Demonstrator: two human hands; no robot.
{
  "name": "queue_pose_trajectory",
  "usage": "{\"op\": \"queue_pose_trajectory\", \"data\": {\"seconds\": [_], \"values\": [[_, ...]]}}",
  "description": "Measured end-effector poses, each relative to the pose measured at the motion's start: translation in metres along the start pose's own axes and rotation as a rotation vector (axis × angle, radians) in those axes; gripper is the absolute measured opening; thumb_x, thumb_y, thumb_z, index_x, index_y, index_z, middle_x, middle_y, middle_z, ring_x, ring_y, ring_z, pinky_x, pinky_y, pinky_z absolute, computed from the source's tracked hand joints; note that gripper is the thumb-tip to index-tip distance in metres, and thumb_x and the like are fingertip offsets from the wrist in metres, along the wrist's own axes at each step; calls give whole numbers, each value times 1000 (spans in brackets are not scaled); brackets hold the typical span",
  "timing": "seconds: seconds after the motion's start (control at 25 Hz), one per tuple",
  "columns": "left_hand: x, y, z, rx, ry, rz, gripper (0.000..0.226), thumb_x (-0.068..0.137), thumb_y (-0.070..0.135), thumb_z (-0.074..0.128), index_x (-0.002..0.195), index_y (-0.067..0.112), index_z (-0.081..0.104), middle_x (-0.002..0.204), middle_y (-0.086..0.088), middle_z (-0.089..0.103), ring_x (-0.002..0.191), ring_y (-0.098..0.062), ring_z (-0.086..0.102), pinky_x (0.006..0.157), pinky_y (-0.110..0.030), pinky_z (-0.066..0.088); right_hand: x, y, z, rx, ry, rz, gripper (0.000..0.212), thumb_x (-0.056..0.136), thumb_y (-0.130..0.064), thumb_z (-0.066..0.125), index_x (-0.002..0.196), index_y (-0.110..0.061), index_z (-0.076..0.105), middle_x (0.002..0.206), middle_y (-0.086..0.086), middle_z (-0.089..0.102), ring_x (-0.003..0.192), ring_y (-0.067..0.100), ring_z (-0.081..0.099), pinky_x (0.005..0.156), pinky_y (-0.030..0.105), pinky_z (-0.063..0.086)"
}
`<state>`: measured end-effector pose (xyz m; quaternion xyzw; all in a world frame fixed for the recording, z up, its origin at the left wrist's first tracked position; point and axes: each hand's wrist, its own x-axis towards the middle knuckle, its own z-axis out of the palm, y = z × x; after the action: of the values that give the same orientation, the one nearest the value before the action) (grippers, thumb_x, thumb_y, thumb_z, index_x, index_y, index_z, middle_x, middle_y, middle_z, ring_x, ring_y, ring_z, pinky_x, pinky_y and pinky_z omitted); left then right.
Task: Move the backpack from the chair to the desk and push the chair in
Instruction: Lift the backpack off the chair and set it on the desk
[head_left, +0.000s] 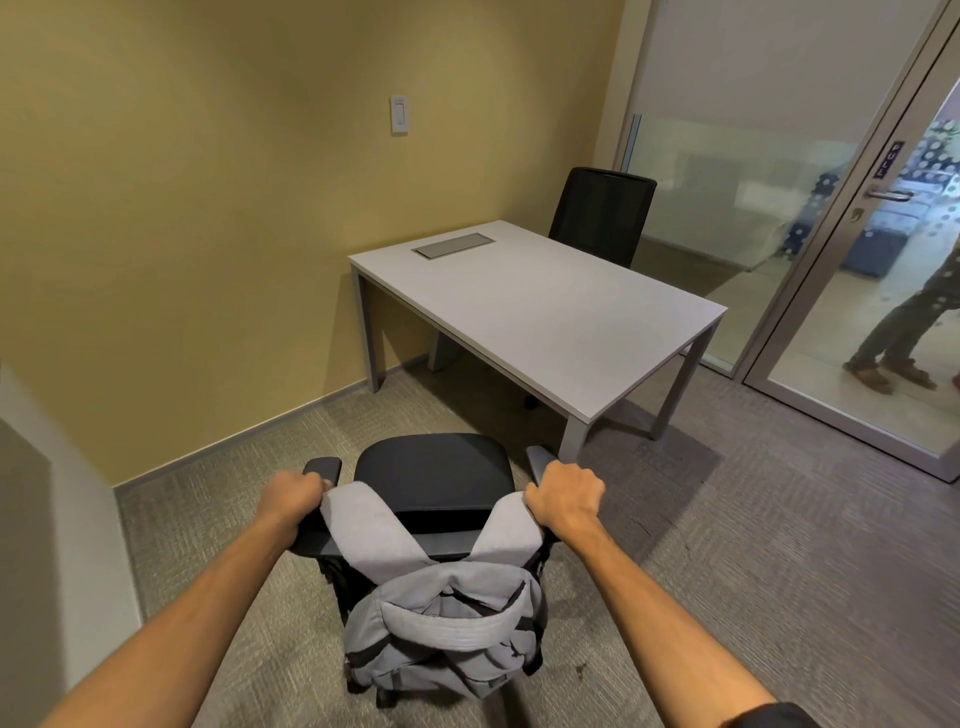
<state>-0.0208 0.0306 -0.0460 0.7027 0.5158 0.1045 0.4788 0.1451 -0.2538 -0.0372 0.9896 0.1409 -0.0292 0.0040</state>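
Left hand (292, 496) and right hand (563, 493) closed on shoulder straps of grey fabric backpack (441, 623) hanging behind black office chair (434, 475); white rectangular surface (545, 312) straight ahead.

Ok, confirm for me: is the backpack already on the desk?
No, the grey backpack hangs by its straps off the back of the chair; the desk top is bare.
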Motion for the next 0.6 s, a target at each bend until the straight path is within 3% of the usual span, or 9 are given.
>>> {"op": "queue_pose_trajectory", "data": {"seconds": [0.04, 0.12, 0.2, 0.32, 0.4, 0.6], "values": [[1, -2, -5, -187, 8, -65, 14, 88, 5, 63, 75, -2, 66, 83, -18, 64, 75, -31, 56, 70, -38, 41, 0, 0, 0, 20, -8, 12, 37, 91, -47, 58, 71, -16, 54, 63, 0, 52, 55, 15, 47, 56, 28, 38], [-2, -7, -14, -402, 34, -147, 15, 86, 2, 65, 98, -6, 69, 101, -19, 66, 82, -31, 59, 73, -36, 45, 1, 1, -1, 54, -15, 29, 32, 91, -43, 60, 75, -15, 56, 69, 1, 57, 59, 17, 51, 57, 29, 39], [-9, -17, -24, -462, 89, -142, 12, 86, 3, 66, 96, -3, 69, 110, -17, 65, 87, -28, 59, 79, -36, 45, 1, 0, -1, 83, -20, 32, 29, 91, -41, 61, 79, -15, 62, 74, 3, 61, 64, 19, 54, 59, 30, 40], [-18, -40, -36, -486, 170, -132, 19, 87, 5, 67, 103, -6, 68, 124, -17, 61, 118, -33, 54, 101, -46, 42, -3, 4, 3, 147, 0, 53, 28, 94, -37, 56, 89, -11, 67, 83, 6, 69, 73, 22, 64, 60, 31, 43], [-26, -49, -40, -548, 172, -131, 5, 88, 5, 67, 87, 1, 67, 120, -14, 60, 111, -30, 54, 95, -46, 45, -5, 9, 8, 205, 25, 66, 27, 96, -32, 50, 91, -11, 66, 87, 8, 70, 79, 24, 68, 62, 31, 47], [-40, -61, -37, -688, 209, -146, 18, 91, 0, 61, 75, 9, 62, 112, -15, 65, 98, -24, 62, 77, -34, 56, -4, 13, 5, 353, 5, 134, 20, 95, -24, 51, 88, -9, 62, 93, 11, 70, 75, 24, 56, 65, 33, 43]]}}
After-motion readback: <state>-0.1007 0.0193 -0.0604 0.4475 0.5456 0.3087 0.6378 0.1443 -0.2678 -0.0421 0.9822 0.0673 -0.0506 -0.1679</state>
